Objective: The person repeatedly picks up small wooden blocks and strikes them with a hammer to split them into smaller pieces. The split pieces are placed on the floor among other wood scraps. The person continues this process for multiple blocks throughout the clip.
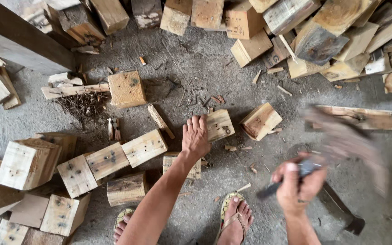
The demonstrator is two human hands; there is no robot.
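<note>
While I look down from the head camera, my left hand (pixel 196 136) is stretched forward and lying flat on the concrete floor (pixel 191 77), fingers (pixel 199 121) spread fairly wide and not closed round anything. Its fingertips touch the near left edge of a small wooden block (pixel 218 125), which sits just to the right of them and slightly ahead. That block's long axis runs left to right with a slight tilt, so it lies across the line of my forearm, not along it. Behind the wrist another short block (pixel 171 163) peeks out, partly hidden under my arm. Further left of the fingers there's a row of pale nail-holed blocks (pixel 114 156), well apart from the hand, and ahead of those a heap of loose bent nails (pixel 81 106).

Moving right: a second tilted block (pixel 261 120) lies just beyond the one I'm touching, near it but with a gap between them. My right hand (pixel 298 181) is over on that side, nearer to me, fist wrapped tight round a dark handle (pixel 268 190). The tool's head (pixel 341 136) is a blur above and right of the fist, so I can't tell its exact shape. I judge the left hand is plainly the nearer one to the touched block; the right is well apart from it. My sandalled foot (pixel 234 218) sits below, between the arms.
</note>
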